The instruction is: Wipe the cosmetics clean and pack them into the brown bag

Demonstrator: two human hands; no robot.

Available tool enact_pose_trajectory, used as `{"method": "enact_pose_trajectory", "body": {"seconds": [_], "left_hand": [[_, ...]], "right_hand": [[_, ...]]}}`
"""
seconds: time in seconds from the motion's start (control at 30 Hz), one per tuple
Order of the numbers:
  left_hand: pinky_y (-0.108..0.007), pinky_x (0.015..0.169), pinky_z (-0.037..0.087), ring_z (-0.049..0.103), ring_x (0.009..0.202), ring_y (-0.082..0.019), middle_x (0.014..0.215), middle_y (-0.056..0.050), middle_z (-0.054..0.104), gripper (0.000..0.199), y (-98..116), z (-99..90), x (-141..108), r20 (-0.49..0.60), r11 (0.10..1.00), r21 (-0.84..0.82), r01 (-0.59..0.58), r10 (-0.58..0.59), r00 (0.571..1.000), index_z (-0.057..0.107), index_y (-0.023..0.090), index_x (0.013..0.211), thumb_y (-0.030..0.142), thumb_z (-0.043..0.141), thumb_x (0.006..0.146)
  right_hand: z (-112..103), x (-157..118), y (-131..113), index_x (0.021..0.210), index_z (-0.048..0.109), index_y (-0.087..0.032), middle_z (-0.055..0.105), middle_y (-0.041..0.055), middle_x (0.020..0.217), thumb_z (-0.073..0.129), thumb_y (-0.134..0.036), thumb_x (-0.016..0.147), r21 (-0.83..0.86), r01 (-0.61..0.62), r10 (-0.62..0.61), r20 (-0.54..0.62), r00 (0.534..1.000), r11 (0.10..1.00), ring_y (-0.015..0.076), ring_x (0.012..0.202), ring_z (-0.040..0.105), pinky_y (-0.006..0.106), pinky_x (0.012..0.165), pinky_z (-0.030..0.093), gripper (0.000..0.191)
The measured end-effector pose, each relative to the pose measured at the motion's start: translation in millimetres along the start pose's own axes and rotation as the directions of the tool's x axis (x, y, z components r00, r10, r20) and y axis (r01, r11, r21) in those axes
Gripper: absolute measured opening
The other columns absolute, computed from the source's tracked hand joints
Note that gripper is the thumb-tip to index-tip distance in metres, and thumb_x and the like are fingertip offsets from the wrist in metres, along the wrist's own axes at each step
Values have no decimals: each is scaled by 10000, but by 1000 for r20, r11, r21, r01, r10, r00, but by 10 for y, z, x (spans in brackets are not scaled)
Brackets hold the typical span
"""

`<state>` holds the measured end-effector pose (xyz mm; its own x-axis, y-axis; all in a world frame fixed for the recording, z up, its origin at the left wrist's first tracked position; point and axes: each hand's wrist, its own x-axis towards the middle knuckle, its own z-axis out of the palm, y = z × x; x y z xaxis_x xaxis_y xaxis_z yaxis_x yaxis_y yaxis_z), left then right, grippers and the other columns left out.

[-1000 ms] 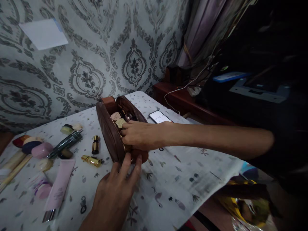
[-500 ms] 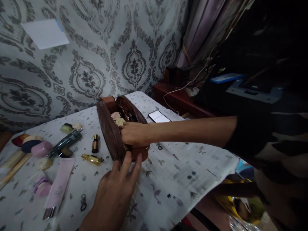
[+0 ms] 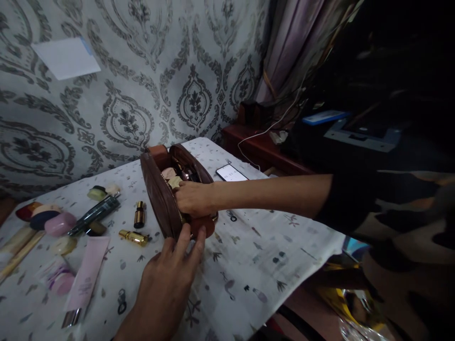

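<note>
Brown bag (image 3: 153,192) stands unzipped on the patterned cloth (image 3: 245,289), ctr of our view, same spot as 1 s ago. R hand (image 3: 195,196) is deeper in it than before: less of the hand shows, and a dark sleeve (image 3: 350,196) now appears where we had bare elbow. Its fingers are hidden inside, so we can't tell if it grips anything. L hand (image 3: 167,277) keeps its place, fingers loosely spread, tips touching the bag's near end. Blk/gold btl (image 3: 139,216), gold btl (image 3: 133,237) and pink tube (image 3: 87,272) lie unmoved to the L (our view just shifts a bit). Phone (image 3: 230,173) lies R of bag, also unmoved.
</note>
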<state>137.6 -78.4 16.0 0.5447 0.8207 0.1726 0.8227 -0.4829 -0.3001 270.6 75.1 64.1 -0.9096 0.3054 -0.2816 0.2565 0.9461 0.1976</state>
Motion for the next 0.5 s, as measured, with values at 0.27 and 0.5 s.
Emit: {"method": "enact_pose_trajectory", "body": {"seconds": [0.27,0.5], "left_hand": [[-233,576,601,666,1008,-246,1430,-98,554,784,4,5,-34,47,998,62,19,-22,999,436,365,1487,34,517,781],[-207,541,587,685,929,-211,1369,-120,606,708,23,-15,10,-57,994,91,-54,60,997,456,283,1481,55,534,815]], "right_hand": [[-241,-286,130,967,728,-73,697,168,1046,631,-180,885,82,-12,16,-59,998,997,272,1015,613,355,813,446,165],[-252,-447,55,882,724,-115,716,125,964,533,-76,904,123,-31,34,-20,999,992,232,922,633,354,790,397,196]]}}
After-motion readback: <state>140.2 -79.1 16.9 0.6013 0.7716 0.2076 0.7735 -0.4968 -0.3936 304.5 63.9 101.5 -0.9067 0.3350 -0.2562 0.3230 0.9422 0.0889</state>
